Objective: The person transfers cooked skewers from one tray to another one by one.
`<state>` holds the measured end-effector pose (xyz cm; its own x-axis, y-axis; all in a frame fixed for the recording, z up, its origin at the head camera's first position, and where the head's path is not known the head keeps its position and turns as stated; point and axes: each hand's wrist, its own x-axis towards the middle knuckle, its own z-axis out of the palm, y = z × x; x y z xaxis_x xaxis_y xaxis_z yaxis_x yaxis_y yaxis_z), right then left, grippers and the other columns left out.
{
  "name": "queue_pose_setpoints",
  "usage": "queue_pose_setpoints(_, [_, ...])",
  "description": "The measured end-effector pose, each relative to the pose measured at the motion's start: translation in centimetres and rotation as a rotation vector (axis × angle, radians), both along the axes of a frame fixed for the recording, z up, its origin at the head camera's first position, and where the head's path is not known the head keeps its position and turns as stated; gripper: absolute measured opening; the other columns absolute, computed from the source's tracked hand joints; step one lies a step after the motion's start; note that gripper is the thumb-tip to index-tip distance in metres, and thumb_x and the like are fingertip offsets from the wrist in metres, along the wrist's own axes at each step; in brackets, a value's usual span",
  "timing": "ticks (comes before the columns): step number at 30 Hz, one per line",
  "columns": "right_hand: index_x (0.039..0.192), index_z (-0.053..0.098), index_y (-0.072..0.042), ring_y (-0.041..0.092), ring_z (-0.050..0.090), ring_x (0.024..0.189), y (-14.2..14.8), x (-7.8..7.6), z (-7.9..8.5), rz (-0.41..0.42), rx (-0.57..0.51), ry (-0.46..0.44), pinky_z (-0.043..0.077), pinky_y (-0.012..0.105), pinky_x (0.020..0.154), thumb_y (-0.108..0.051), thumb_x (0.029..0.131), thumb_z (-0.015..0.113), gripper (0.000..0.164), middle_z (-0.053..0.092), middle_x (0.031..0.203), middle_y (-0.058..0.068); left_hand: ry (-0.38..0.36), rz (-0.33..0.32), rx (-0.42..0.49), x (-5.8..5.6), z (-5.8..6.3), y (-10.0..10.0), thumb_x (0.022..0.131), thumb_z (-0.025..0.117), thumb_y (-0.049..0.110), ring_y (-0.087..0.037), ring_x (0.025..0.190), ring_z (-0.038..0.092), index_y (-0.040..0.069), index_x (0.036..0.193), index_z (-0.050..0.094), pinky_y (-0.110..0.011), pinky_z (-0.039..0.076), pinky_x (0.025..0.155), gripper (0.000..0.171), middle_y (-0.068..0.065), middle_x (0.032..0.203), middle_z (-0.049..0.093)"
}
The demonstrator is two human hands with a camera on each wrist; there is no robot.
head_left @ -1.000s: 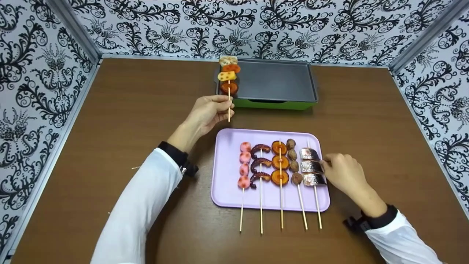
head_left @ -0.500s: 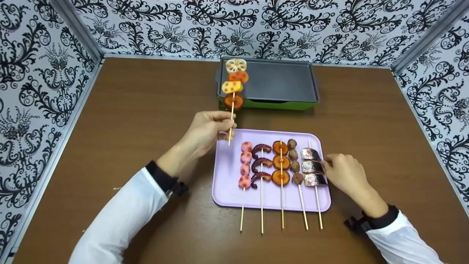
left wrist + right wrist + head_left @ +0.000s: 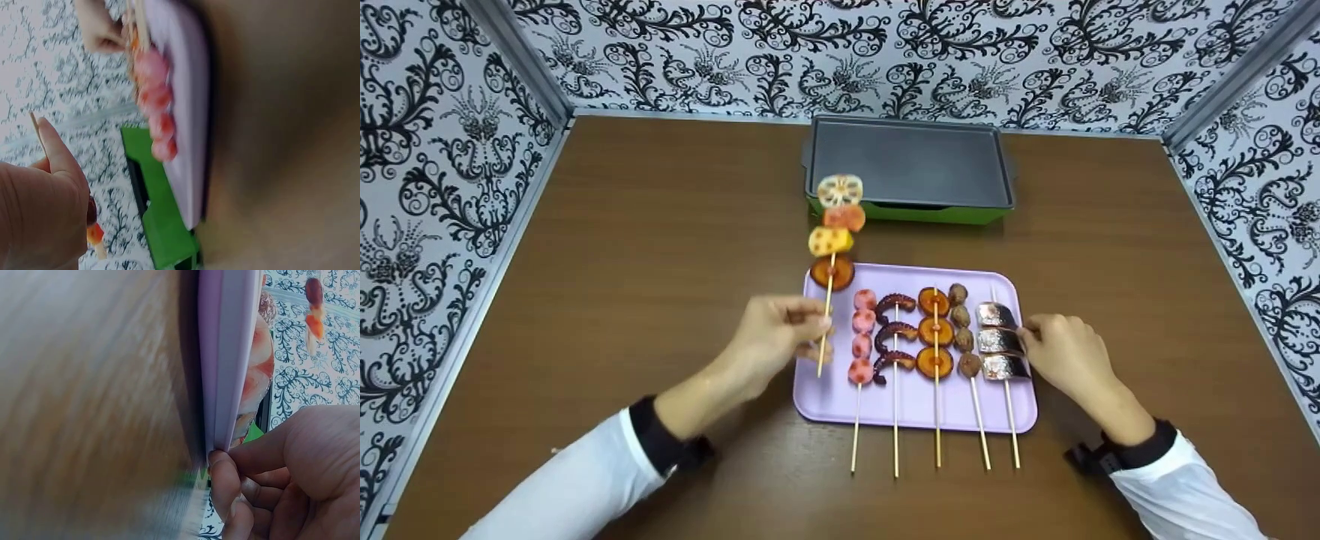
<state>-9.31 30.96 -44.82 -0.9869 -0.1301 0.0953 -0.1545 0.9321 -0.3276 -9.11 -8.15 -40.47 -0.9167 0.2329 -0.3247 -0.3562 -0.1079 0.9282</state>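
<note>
My left hand pinches the bare stick end of a mixed food skewer above the left part of the lilac tray. Threaded on it are a lotus root slice, an orange piece, a yellow piece and a brown round slice. With thumb and index finger, my right hand grips the tray's right rim, as the right wrist view shows. Several skewers lie side by side on the tray: pink balls, tentacles, orange-brown round slices, brown balls and silvery fish-like pieces.
Behind the tray stands a green grill box with a dark flat plate. Both rest on a brown wooden table. Patterned black-and-white panels border the table at the back and sides. The skewers' stick ends overhang the tray's front edge.
My left hand has brought the mixed skewer from over the grill's left end toward me, to above the tray's left side. The right hand stays at the tray rim.
</note>
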Motion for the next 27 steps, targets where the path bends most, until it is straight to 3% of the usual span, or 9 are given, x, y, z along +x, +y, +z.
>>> queue_pose_setpoints(3, [0.073,0.065,-0.006,0.026,0.051,0.053,0.0,-0.1,-0.1,0.006,0.006,0.002,0.039,0.046,0.046,-0.009,0.091,0.068,0.018,0.057,0.061,0.006,-0.022,-0.024,-0.018,1.4,-0.7,-0.1,0.091,0.066,-0.009,-0.022,0.068,0.067,-0.012,0.113,0.067,-0.034,0.06,0.068,0.023,-0.02,0.093,0.067])
queue_pose_setpoints(11, [0.07,0.062,-0.008,0.027,0.051,0.053,0.1,-0.1,-0.2,0.006,0.007,0.003,0.04,0.048,0.047,-0.01,0.09,0.068,0.021,0.057,0.061,0.007,-0.098,-0.08,-0.033,4.3,-2.0,-0.3,0.092,0.062,-0.011,-0.021,0.067,0.069,-0.018,0.111,0.062,-0.034,0.061,0.068,0.02,-0.023,0.091,0.068])
queue_pose_setpoints(27, [0.076,0.067,-0.005,0.028,0.054,0.054,0.0,-0.1,0.0,0.006,0.01,0.007,0.041,0.05,0.046,-0.009,0.09,0.069,0.015,0.06,0.064,0.01,-0.178,-0.114,-0.047,7.0,-3.8,-0.1,0.092,0.062,-0.01,-0.022,0.063,0.071,-0.017,0.105,0.063,-0.035,0.061,0.065,0.014,-0.025,0.085,0.07])
